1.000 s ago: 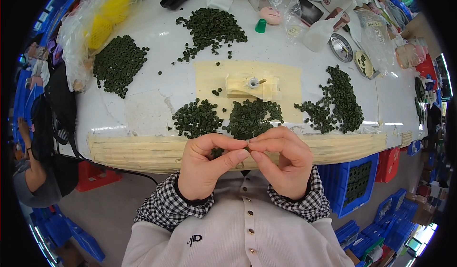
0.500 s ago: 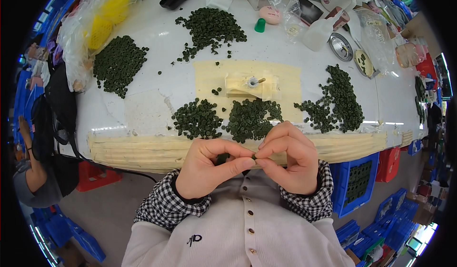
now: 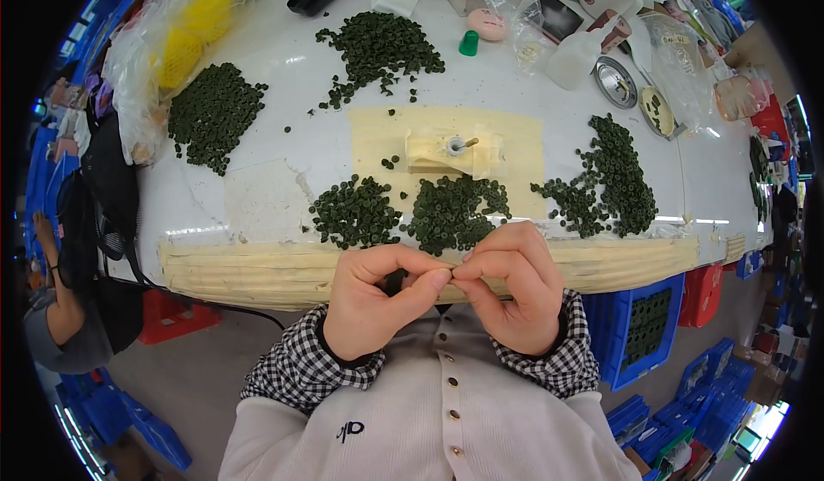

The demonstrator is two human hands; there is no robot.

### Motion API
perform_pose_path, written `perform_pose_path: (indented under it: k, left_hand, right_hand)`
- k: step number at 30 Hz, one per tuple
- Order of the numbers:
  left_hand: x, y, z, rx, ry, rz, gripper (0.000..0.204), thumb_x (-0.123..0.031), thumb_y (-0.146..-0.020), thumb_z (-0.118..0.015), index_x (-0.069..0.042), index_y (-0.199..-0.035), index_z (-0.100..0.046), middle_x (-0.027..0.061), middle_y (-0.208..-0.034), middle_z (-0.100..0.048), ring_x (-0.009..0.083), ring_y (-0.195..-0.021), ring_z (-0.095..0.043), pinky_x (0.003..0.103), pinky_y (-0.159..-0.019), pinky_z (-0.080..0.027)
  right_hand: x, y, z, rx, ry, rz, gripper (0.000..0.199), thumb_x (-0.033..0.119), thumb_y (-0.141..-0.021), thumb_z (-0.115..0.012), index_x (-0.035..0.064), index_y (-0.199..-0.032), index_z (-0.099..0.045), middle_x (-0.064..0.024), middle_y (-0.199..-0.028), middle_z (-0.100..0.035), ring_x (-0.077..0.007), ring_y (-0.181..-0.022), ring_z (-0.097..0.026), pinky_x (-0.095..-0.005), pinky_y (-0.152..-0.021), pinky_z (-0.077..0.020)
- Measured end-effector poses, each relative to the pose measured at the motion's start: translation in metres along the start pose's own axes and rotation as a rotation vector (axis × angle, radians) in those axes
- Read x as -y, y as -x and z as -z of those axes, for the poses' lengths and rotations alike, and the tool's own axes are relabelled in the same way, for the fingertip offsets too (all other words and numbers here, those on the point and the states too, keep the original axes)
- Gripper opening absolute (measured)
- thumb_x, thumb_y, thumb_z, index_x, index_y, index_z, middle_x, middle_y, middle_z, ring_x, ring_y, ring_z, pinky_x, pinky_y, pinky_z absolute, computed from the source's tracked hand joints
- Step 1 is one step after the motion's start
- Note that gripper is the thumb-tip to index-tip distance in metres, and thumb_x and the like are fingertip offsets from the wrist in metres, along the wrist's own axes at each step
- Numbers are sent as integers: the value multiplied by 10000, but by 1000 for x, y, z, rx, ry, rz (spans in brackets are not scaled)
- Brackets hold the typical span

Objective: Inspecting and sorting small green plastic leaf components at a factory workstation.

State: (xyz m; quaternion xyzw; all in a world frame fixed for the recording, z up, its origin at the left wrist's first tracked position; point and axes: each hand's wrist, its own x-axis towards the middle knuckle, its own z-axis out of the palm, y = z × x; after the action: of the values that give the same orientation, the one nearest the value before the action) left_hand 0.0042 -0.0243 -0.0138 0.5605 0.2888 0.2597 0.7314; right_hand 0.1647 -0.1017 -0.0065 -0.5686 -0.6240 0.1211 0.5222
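My left hand (image 3: 373, 296) and my right hand (image 3: 515, 288) meet fingertip to fingertip in front of my chest, just over the table's near edge. Both are closed in a pinch, thumb against forefinger, on a tiny dark green piece mostly hidden by the fingertips. More dark green (image 3: 396, 282) shows in the gap between my left thumb and forefinger, apparently pieces in the curled fingers. Just beyond my hands lie two piles of small dark green ring-shaped pieces, a left pile (image 3: 356, 213) and a middle pile (image 3: 457, 215).
A small taped fixture (image 3: 455, 148) with a pin stands on yellow tape mid-table. More green piles lie far left (image 3: 216, 116), far middle (image 3: 382, 52) and right (image 3: 620, 181). A round tin (image 3: 614, 84) sits at the right. Below the table's right side stands a blue crate (image 3: 642, 331).
Both hands have shifted slightly left and up toward the table, still pinched together. The green piece at the fingertips shows less than before.
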Motion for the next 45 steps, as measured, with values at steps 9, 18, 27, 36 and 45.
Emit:
perform_pose_path:
  k: [9,18,27,36,45]
  left_hand:
    - [2,0,-4,-52,39,-26,60,4,-832,-627,26,-878,-657,-40,-698,-573,5,-607,-428,167,-533,-353]
    - [3,3,-5,-59,12,-71,85,14,-829,-620,31,-909,-645,-43,-683,-549,4,-588,-413,168,-522,-341]
    - [3,3,-4,-37,-35,-88,93,16,-827,-617,32,-916,-641,-34,-704,-559,4,-591,-414,170,-523,-342]
    - [-6,0,0,-139,-92,-24,72,14,-832,-614,26,-900,-636,-58,-679,-517,-2,-578,-382,162,-513,-313]
    - [-11,-7,37,-434,-348,-145,36,6,-830,-625,20,-862,-629,-81,-606,-413,-1,-580,-348,158,-534,-285]
  right_hand:
    - [2,1,-3,-29,-15,-9,232,-67,-642,-711,31,-835,-627,-79,-820,-574,-220,-744,-557,-299,-625,-457]
    - [-1,6,-4,2,-432,-283,144,-62,-733,-645,-7,-861,-609,-105,-846,-596,-182,-756,-584,-261,-680,-462]
    - [-1,9,-6,-5,-464,-347,125,-54,-732,-653,-8,-838,-605,-90,-830,-595,-163,-762,-581,-258,-686,-457]
    - [0,5,-4,-60,-430,-417,122,-42,-740,-671,-14,-844,-615,-86,-818,-605,-154,-721,-586,-260,-676,-463]
    - [-17,-3,13,71,290,-116,163,-2,-665,-717,33,-797,-629,-65,-764,-566,-248,-746,-530,-326,-651,-434]
